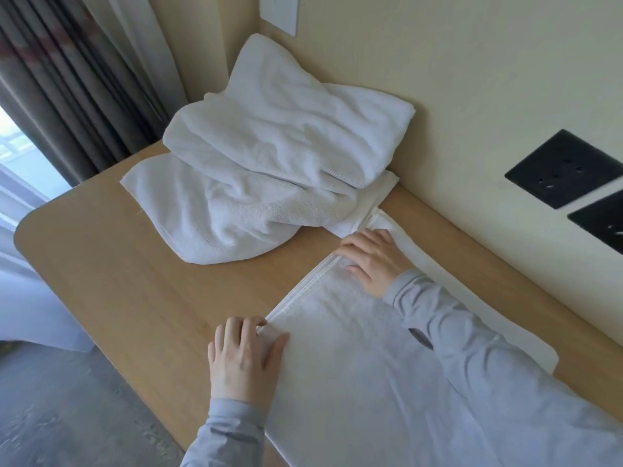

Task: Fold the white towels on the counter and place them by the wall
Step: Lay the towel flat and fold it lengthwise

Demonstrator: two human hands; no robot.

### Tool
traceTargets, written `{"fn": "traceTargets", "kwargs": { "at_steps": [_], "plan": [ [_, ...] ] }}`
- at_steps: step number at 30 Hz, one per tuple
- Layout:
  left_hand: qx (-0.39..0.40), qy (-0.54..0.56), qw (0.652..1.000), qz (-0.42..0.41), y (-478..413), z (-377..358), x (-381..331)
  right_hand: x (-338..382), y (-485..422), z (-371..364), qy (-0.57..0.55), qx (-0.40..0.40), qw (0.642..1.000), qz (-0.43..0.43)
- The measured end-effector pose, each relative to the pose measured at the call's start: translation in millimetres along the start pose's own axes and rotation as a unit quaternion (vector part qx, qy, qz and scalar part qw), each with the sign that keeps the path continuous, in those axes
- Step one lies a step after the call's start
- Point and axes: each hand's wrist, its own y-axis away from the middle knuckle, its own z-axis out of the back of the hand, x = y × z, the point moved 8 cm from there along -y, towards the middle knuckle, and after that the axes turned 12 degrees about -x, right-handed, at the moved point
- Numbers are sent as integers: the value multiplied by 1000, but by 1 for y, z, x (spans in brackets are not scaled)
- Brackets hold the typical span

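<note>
One folded towel [354,365] flat on counter [118,264]; left hand [246,360], right hand [374,261] each pinch its hem. One rumpled towel heap [263,156] against wall [472,96], towels in it uncountable. Two black sockets [563,168].

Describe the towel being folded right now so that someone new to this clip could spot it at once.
Start at the wooden counter that runs along the cream wall with black sockets. On its near end lies the flat towel, spread smooth. Unlike the crumpled pile in the far corner, it has the left hand and right hand holding its hemmed edge.
</note>
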Motion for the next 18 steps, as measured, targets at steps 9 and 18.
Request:
{"fn": "traceTargets", "kwargs": {
  "at_steps": [9,18],
  "plan": [
    [79,60,991,91,-10,-18,22,-21,-14,-7,33,109,993,13],
    [101,138,983,60,-8,-11,17,-22,-29,-18,104,189,976,-25]
  ]
}}
